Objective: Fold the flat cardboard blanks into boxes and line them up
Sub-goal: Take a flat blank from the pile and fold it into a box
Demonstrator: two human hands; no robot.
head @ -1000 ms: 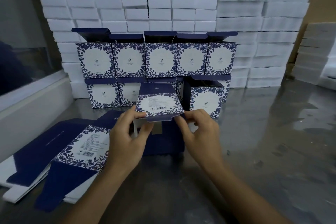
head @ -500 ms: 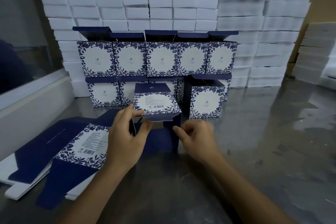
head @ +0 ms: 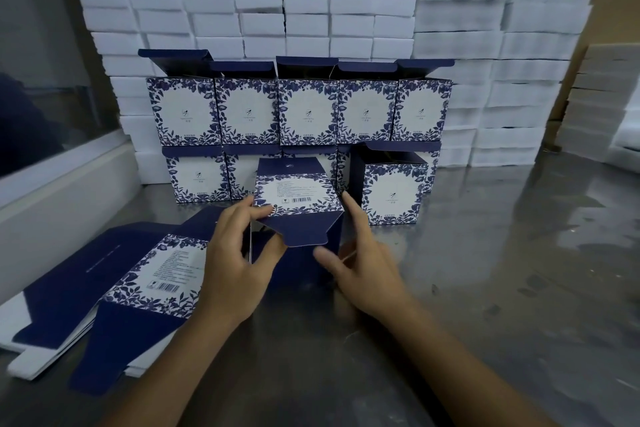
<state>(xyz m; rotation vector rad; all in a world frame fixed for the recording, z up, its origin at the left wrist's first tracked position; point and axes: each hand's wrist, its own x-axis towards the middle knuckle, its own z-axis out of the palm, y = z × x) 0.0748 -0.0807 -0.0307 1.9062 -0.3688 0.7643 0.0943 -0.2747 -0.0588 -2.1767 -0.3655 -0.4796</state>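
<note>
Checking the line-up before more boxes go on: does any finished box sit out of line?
Yes: the lone box at the bottom right stands forward of the stacked rows, angled, not flush with them.

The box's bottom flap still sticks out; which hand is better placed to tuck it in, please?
Probably the right hand: its fingers are open beside the flap, while the left hand pinches the box, steadying it.

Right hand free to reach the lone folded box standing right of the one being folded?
Probably yes. The right hand rests open against the box in progress, and the lone box stands just beyond it with nothing between.
</note>
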